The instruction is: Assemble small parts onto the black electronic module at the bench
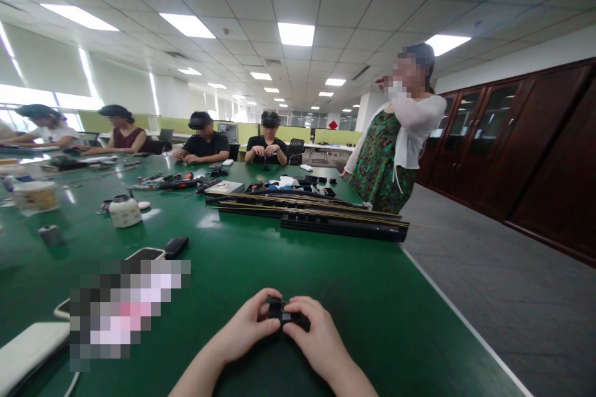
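Nearest us, our left hand [249,324] and right hand [311,332] pinch a small black plastic part [283,312] over the green-topped long table [354,298]; long black rails [326,214] lie beyond it; office ceiling lights above; no legible writing.

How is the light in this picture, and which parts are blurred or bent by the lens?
Head view: ceiling panels give bright, even light, and glare lies on the green table at far left. The wide lens bends the table edge and the ceiling lines. A pixelated patch hides part of the tabletop. The left hand and right hand grip a small black part, fairly sharp.
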Available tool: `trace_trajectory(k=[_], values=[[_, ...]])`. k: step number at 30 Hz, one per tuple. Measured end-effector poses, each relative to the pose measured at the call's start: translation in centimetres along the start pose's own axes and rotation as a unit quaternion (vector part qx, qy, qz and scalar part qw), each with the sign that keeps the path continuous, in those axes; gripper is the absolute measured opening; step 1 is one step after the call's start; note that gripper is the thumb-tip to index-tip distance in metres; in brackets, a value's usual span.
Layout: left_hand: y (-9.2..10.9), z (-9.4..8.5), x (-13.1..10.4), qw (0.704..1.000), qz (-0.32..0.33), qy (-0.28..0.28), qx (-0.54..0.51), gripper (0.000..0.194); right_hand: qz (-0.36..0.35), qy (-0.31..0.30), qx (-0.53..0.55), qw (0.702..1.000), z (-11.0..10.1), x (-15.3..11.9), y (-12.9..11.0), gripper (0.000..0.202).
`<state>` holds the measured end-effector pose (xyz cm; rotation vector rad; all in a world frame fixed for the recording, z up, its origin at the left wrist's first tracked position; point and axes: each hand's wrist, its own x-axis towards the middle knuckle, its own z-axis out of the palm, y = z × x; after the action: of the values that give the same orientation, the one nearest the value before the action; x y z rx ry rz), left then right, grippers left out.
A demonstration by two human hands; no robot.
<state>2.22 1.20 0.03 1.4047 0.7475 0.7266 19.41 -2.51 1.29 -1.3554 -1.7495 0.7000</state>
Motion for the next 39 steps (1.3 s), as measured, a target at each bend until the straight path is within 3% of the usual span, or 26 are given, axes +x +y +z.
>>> trace_trajectory(k=[9, 20, 26, 33, 36, 39], values=[[0.23, -0.02, -0.16, 1.0, -0.003, 0.0, -0.023, 0.04, -0.033, 0.001, 0.059, 0.998, -0.26, -0.09, -0.34, 0.019], [0.24, -0.04, -0.11, 0.999, -0.004, -0.004, -0.044, 0.038, -0.014, 0.001, 0.052, 0.999, -0.09, 0.04, 0.28, 0.019], [0.03, -0.12, -0.02, 0.999, 0.009, 0.001, -0.038, 0.039, -0.022, 0.001, 0.075, 0.997, -0.17, 0.01, -0.06, 0.027], [0.59, 0.03, -0.13, 0.998, 0.005, -0.003, -0.065, 0.047, 0.024, 0.012, 0.108, 0.994, -0.12, 0.0, -0.08, 0.039], [0.83, 0.09, -0.16, 0.997, -0.004, 0.029, -0.07, 0.044, 0.031, 0.027, 0.127, 0.991, 0.0, 0.05, 0.04, 0.039], [0.9, 0.35, -0.04, 0.989, -0.012, 0.097, -0.111, 0.034, 0.03, 0.046, 0.144, 0.988, 0.13, 0.17, 0.27, 0.036]])
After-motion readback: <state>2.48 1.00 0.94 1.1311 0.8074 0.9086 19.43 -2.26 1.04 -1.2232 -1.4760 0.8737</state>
